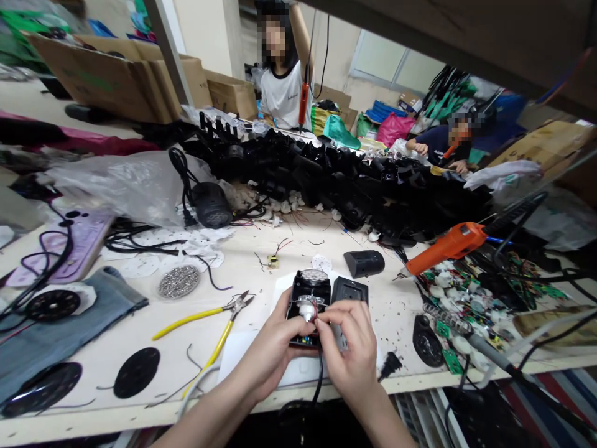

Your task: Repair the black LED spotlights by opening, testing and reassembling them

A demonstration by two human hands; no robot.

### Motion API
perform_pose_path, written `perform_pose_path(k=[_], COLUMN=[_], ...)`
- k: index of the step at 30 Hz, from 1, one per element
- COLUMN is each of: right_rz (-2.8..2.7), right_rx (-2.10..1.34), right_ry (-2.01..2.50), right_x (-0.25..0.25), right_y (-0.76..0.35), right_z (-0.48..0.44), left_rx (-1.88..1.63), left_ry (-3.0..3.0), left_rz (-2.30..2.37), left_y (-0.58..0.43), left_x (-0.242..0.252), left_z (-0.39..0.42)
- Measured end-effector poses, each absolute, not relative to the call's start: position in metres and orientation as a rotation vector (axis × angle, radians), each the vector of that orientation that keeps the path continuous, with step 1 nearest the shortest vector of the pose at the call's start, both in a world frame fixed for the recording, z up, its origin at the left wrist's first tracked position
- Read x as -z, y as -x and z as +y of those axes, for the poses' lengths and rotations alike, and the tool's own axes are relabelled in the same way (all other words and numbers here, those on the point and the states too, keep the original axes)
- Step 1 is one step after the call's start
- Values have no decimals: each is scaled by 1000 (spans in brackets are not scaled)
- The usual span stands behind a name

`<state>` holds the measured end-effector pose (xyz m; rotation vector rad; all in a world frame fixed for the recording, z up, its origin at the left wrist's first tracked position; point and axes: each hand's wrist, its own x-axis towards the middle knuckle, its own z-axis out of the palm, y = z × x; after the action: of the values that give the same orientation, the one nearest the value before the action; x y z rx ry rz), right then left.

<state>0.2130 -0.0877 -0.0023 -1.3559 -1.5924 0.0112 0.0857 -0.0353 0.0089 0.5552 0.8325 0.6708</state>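
Note:
An open black housing [311, 289] with a white part [306, 309] and thin red wires inside is held low over the bench's front. My left hand [273, 345] wraps round its left side, the thumb on the white part. At its right side, my right hand [349, 342] has thumb and forefinger pinched on the thin wires by the white part. A black cord [319, 379] hangs down between my hands. Behind my right fingers lies a black cover [349, 289], and a white sheet [242, 354] is under the housing.
Yellow-handled cutters [219, 323] and a dish of screws [179, 281] are left. An orange electric screwdriver [445, 247] hangs right, over loose circuit boards [466, 298]. Black parts [317, 180] are heaped across the back. Two people [282, 93] [443, 146] sit beyond.

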Motion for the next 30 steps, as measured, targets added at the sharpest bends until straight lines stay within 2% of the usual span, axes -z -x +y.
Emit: perform_pose_path(k=[10, 19, 30], right_rz=[-1606, -1717, -1622], right_rx=[-437, -299, -370], right_ry=[1461, 1420, 1460], right_x=[-6, -3, -5], right_y=[-220, -217, -215], right_z=[-92, -86, -87], left_rx=[-746, -681, -684], left_ry=[-604, -504, -494], left_rz=[969, 806, 786], left_y=[-89, -85, -85], left_x=[-9, -8, -6], left_z=[-35, -33, -31])
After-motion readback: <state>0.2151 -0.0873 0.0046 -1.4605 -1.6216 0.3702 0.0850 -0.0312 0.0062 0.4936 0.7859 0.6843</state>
